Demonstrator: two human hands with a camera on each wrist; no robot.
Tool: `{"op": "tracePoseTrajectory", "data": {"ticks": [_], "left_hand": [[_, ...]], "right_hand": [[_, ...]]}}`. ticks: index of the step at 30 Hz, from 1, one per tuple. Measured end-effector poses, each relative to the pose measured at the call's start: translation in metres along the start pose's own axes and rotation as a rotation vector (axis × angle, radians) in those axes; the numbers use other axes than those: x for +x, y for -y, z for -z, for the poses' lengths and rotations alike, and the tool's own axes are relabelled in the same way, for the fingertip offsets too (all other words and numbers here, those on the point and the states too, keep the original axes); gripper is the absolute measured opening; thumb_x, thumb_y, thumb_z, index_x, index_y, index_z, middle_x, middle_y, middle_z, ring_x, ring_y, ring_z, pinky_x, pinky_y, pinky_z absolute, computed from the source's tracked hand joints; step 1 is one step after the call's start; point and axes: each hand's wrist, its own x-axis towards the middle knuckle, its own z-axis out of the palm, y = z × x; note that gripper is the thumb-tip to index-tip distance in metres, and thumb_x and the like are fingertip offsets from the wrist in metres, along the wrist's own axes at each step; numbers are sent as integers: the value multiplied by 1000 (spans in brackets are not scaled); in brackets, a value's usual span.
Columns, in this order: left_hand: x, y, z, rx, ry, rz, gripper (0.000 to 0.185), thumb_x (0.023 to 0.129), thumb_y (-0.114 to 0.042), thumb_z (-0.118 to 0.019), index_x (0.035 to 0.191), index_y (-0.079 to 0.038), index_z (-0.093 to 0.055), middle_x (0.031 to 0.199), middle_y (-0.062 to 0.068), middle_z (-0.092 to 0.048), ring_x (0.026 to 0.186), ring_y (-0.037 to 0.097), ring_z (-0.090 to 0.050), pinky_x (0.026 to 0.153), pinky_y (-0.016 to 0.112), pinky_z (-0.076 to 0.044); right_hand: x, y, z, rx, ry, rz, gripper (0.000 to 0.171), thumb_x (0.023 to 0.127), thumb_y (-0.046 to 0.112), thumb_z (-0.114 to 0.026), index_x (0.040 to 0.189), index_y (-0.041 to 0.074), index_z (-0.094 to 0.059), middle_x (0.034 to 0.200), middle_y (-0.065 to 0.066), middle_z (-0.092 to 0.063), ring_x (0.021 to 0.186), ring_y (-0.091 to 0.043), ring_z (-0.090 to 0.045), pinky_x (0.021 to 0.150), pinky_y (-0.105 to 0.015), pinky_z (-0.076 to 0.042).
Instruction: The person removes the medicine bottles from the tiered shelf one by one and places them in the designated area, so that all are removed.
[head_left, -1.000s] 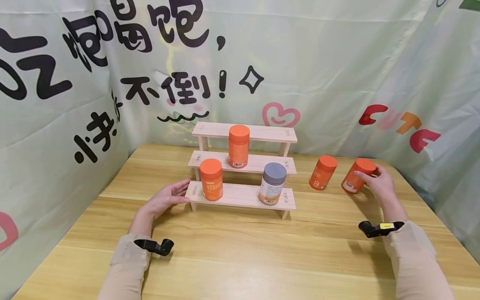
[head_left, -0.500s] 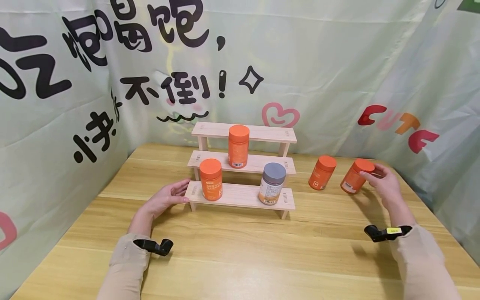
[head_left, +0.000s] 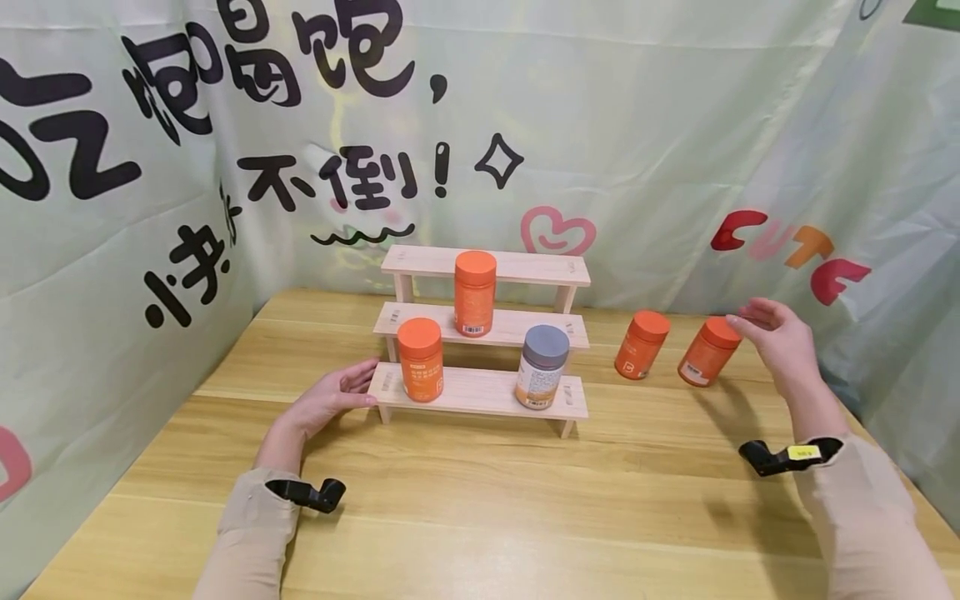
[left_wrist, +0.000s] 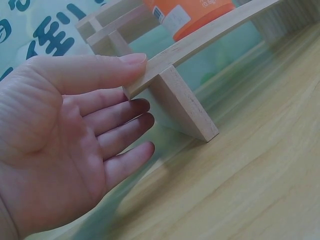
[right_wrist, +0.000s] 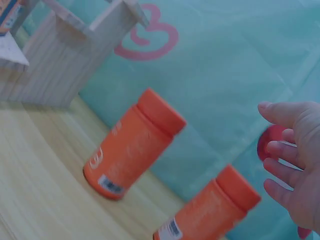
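One orange jar just left of the relaxed, unloaded right hand. Seems light, stiff, rather slippery; asks for a grasp below the lid. In light pinch of the left hand, the wooden shelf.

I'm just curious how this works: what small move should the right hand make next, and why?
Probably draw the right hand back from the rightmost orange bottle: the bottle stands on the table without help, and the right wrist view shows the hand apart from it, holding nothing.
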Motion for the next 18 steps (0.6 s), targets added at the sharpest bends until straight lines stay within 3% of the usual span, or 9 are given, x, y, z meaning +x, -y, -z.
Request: {"op": "tracePoseTrajectory", "data": {"ticks": [3,9,15,18], "left_hand": [[0,1,0,7,-7,0,82,83,-11,-66,144,8,-14,150,24,-11,137,39,-14,111,46,-14],[-1,1,1,11,-4,6,82,84,-11,-66,144,8,-14,150,24,-10,137,39,-15,111,45,-14],[-1,0,1,8,0,1,83,84,-11,-66,144,9,-13,150,24,-10,136,39,-15,110,45,-14],[0,-1,0,-1,3,3,83,84,-10,-66,144,9,-12,150,24,-10,137,39,-15,110,45,-15]], "right_hand": [[1,13,-4,-15,29,2,76,88,42,-59,146,5,-26,111,16,-48,104,0,-42,108,-40,-29],[3,38,-18,-2,96,30,77,88,43,-57,147,8,-23,118,14,-50,108,-2,-44,105,-28,-34],[3,71,-40,34,162,81,76,88,43,-57,148,9,-23,133,-2,-47,124,-17,-41,110,-45,-24],[3,88,-51,42,193,110,74,89,42,-57,147,10,-24,138,-11,-43,125,-19,-40,110,-45,-25]]}}
